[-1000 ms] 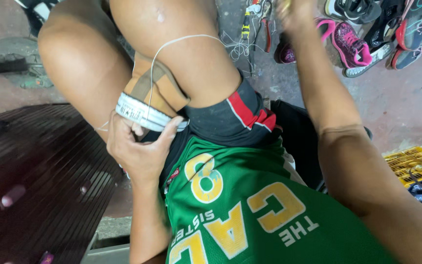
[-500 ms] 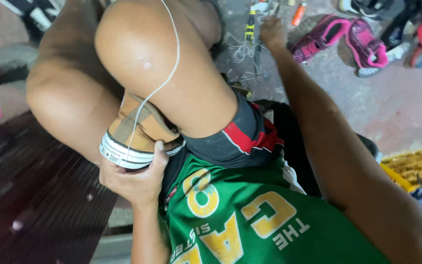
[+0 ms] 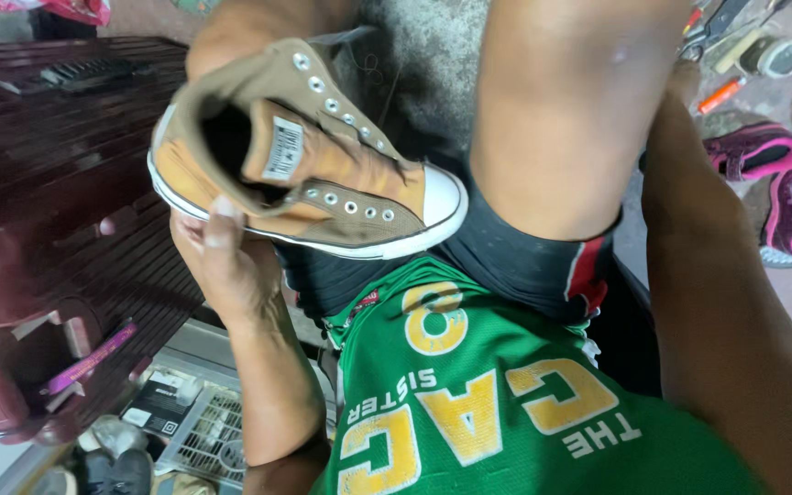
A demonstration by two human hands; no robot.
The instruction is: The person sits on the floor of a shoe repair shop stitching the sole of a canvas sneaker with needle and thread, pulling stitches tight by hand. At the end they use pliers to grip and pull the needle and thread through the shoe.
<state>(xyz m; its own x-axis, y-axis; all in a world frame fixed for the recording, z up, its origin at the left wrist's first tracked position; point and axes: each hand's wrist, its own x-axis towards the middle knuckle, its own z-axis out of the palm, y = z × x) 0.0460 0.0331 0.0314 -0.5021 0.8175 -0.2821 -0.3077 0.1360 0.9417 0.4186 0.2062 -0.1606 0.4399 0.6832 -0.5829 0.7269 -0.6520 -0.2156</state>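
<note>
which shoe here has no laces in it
The tan high-top sneaker held in the left hand: its eyelets are empty and the tongue is exposed. The pink shoes lie on the floor, far right.

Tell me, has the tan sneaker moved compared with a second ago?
Yes. The tan sneaker, gripped by the left hand, was tucked under the raised thigh; now it lies out beside the thigh, opening upward.

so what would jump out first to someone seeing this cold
The tan high-top sneaker, laceless with a white toe cap, held up at centre left by the left hand under its sole. Next, the green jersey filling the bottom, then the pink shoes on the floor at right.
</note>
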